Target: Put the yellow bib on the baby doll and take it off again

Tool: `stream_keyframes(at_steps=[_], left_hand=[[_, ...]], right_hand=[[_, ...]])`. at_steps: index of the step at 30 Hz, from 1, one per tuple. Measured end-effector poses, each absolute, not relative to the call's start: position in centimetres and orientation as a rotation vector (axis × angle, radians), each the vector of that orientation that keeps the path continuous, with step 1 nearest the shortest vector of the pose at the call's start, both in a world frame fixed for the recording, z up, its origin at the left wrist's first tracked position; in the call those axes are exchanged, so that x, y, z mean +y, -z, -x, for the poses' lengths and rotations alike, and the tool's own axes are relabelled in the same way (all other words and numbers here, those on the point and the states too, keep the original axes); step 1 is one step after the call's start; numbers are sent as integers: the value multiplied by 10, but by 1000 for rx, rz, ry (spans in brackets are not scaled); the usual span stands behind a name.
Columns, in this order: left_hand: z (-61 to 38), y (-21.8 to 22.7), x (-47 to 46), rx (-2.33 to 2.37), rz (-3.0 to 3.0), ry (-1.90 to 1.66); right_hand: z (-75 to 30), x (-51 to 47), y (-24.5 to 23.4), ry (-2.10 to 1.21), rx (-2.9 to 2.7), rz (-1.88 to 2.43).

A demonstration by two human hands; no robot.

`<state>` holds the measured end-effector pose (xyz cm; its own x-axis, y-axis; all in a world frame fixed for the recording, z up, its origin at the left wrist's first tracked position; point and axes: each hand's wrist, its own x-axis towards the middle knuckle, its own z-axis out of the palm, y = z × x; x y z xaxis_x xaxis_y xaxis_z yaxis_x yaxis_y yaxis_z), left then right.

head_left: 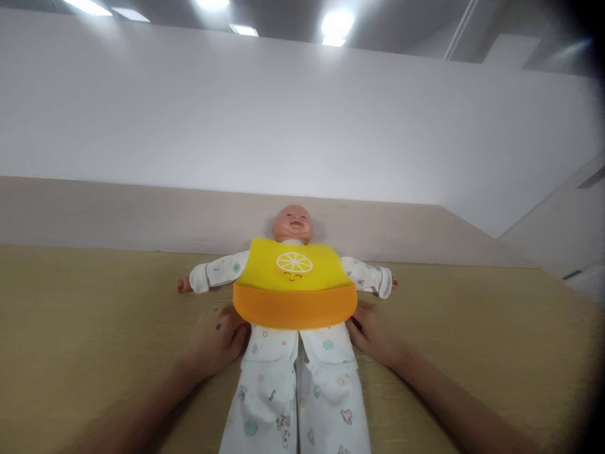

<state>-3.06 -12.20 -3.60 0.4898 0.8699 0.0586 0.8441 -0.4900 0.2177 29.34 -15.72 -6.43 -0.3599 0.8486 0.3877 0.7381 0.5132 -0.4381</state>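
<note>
A baby doll (293,223) lies on its back with its head away from me and its arms spread out. Over its chest is a yellow bib (265,268) with a white citrus slice, a smiling face and an orange catch pocket (295,307). Beneath the bib show a white patterned top (326,343) and matching trousers (258,410). My left hand (221,339) is curled at the pocket's left end, by the doll's waist. At the opposite end, my right hand (372,331) is curled in the same way. The bib and the doll's side hide the fingertips of both hands.
The doll rests on a wood-coloured tabletop (94,315). Behind its head runs a paler grey strip (118,214), with a white wall (236,120) beyond. The tabletop's right edge slants away at the far right.
</note>
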Motion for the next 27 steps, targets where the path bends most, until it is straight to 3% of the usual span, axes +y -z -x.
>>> stream_keyframes(at_steps=[18, 27], left_hand=[[31, 36, -122, 1490, -2537, -294], [37, 35, -108, 1491, -2189, -611]], right_hand=[[-296, -156, 66, -267, -2172, 1290], [-309, -144, 65, -279, -2050, 1441]])
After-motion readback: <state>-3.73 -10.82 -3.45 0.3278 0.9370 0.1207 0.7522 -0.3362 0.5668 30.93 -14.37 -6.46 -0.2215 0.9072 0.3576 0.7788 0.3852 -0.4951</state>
